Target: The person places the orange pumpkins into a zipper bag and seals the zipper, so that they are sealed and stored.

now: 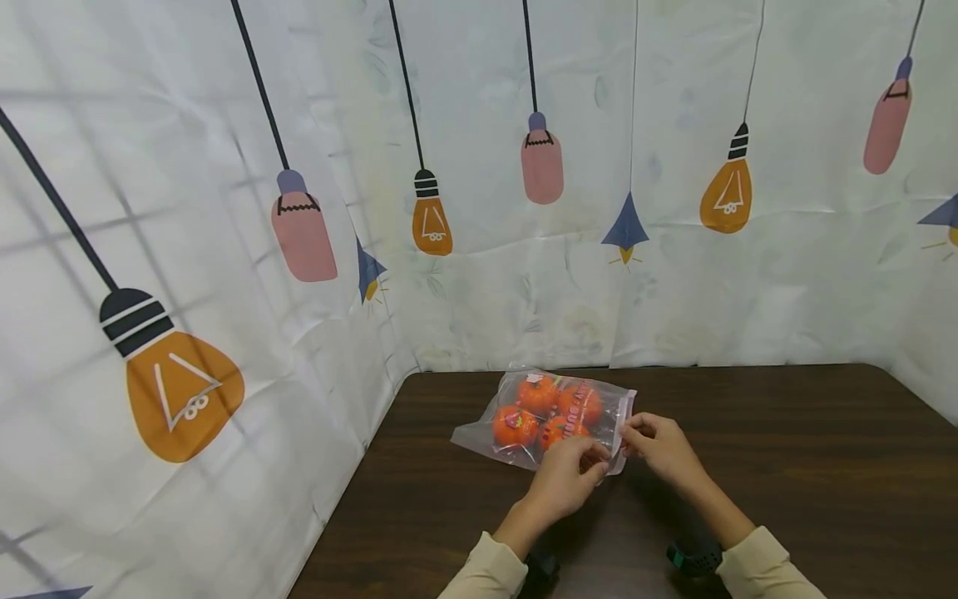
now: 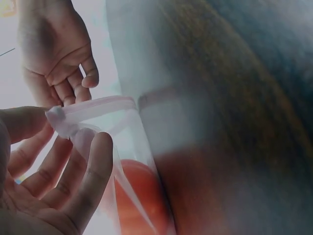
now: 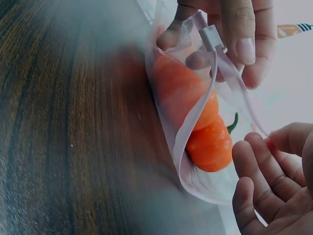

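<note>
A clear slider zip bag [image 1: 479, 434] with pink lettering lies on the dark table, its mouth to the right. Inside are several small orange pumpkins [image 1: 515, 426]; one pumpkin [image 3: 210, 147] shows a green stem in the right wrist view. My left hand [image 1: 565, 478] pinches the near corner of the mouth, at the zip slider [image 3: 211, 38]. With thumb and fingertip, my right hand [image 1: 662, 449] pinches one lip of the mouth farther along. Between the hands the lips stand apart in the right wrist view, so the mouth gapes there.
The brown wooden table [image 1: 786, 466] extends to both sides of the bag. A white curtain [image 1: 479, 308] printed with hanging lamps stands along the table's back and left. Dark bands [image 1: 692, 559] sit at the wrists, by the cream sleeves.
</note>
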Demonstrator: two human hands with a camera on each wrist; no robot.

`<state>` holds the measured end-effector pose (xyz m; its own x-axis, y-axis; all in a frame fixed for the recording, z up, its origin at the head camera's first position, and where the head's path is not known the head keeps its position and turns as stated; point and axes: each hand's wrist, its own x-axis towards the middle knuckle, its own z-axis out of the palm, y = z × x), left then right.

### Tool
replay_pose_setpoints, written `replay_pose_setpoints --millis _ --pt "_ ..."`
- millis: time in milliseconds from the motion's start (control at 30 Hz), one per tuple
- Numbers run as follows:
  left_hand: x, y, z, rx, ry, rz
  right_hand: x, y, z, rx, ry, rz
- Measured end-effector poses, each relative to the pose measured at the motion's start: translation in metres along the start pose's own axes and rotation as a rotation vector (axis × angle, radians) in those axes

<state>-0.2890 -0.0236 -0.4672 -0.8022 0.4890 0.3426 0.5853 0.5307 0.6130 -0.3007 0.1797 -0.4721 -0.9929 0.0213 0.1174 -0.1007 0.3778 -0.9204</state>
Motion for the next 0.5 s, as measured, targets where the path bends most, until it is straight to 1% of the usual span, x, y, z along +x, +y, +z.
replay_pose_setpoints --millis 67,200,300,367,500 --pt "0.0 0.0 0.0 0.029 0.002 0.021 0.0 0.001 -0.002 0.006 0.008 0.004" --pt "0.0 0.0 -0.001 0.116 0.019 0.068 0.002 0.003 -0.005 0.022 0.027 0.011" --pt "0.0 0.0 -0.003 0.181 0.015 0.096 0.003 0.005 -0.008 0.035 0.033 0.009" --pt "0.0 0.0 -0.004 0.214 -0.005 0.111 0.004 0.007 -0.01 0.045 0.038 0.009" --pt "0.001 -0.001 -0.005 0.321 -0.076 0.14 0.006 0.009 -0.013 0.039 0.053 0.006"
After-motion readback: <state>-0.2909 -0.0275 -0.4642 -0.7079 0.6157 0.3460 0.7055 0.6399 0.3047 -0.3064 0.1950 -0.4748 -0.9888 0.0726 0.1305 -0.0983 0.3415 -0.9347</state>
